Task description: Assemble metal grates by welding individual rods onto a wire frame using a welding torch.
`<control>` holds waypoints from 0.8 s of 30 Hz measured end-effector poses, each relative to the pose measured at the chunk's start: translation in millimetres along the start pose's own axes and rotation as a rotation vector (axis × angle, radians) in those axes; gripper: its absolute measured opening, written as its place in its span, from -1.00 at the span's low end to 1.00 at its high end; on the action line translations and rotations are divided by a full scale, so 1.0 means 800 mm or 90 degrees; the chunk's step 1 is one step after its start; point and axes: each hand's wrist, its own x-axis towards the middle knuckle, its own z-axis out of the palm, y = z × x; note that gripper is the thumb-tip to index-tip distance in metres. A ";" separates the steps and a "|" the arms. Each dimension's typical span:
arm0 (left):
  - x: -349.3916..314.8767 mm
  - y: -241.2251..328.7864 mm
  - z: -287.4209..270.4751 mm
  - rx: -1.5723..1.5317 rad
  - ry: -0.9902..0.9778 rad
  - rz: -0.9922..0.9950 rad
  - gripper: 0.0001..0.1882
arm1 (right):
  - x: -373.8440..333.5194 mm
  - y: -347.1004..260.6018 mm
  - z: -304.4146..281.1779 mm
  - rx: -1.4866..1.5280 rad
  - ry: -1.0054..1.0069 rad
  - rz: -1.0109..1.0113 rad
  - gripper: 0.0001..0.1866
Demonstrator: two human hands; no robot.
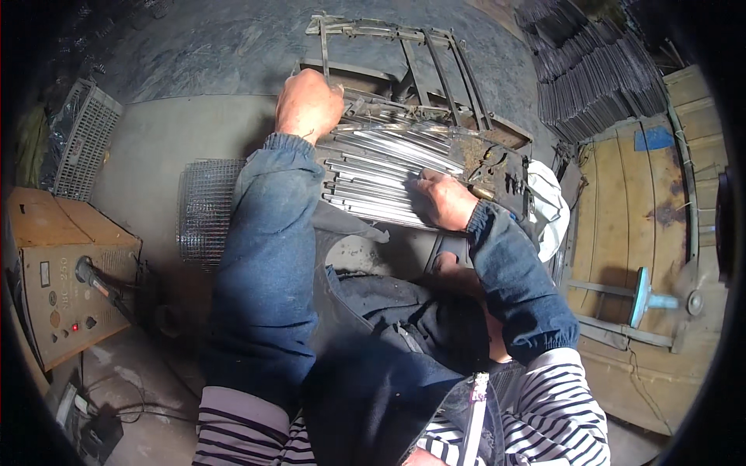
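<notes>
My left hand (308, 105) is closed round the near left bar of a hinged metal frame (439, 66), which stands raised at the far side of the work stand. Many thin, shiny metal rods (373, 182) lie side by side on the stand, pointing roughly left to right. On their right part rests my right hand (449, 200), its fingers curled down and pinched on the rods. How many rods it grips is hidden. Beside that hand, a dark, dirty plate (493, 159) carries small tools and clamps.
Stacked wire grids (208, 206) lie left of my left forearm. An orange welding machine (74, 272) with a lit red lamp stands at left, below a grey plastic crate (85, 140). Piles of dark wire panels (598, 78) rise at far right. White cloth (548, 206) hangs beside the stand.
</notes>
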 end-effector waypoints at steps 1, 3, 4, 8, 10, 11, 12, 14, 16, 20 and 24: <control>0.001 0.000 -0.001 0.000 0.002 0.000 -0.61 | 0.000 -0.003 0.000 0.001 0.000 0.002 -0.50; 0.002 0.000 -0.002 -0.001 0.001 0.000 -0.61 | 0.000 -0.005 -0.003 -0.018 -0.023 0.025 -0.51; 0.003 0.000 -0.002 -0.002 0.001 0.001 -0.61 | -0.001 -0.005 -0.003 -0.046 0.001 -0.001 -0.54; 0.005 0.008 -0.001 -0.014 -0.012 -0.011 -0.61 | -0.011 -0.003 0.002 -0.081 0.062 -0.009 -0.57; 0.005 0.007 -0.003 -0.015 0.013 -0.022 -0.60 | -0.008 -0.006 0.003 -0.075 0.034 0.017 -0.57; 0.005 0.005 -0.004 0.012 0.001 0.001 -0.61 | -0.008 0.012 0.023 -0.076 0.078 -0.041 -0.59; 0.008 0.000 0.000 0.015 0.006 0.012 -0.62 | -0.008 0.004 0.020 -0.087 0.066 -0.027 -0.62; 0.000 0.008 -0.008 0.012 0.017 0.003 -0.62 | -0.008 0.000 0.009 -0.066 0.063 -0.032 -0.67; -0.003 0.010 -0.011 0.005 0.017 0.001 -0.61 | -0.011 -0.006 0.000 -0.049 0.058 0.005 -0.70; -0.004 0.010 -0.003 0.022 0.002 0.020 -0.59 | -0.021 0.018 0.004 0.005 0.135 -0.073 -0.67; -0.018 0.007 -0.006 0.007 0.037 0.012 -0.62 | -0.017 0.014 0.006 -0.070 0.077 -0.088 -0.68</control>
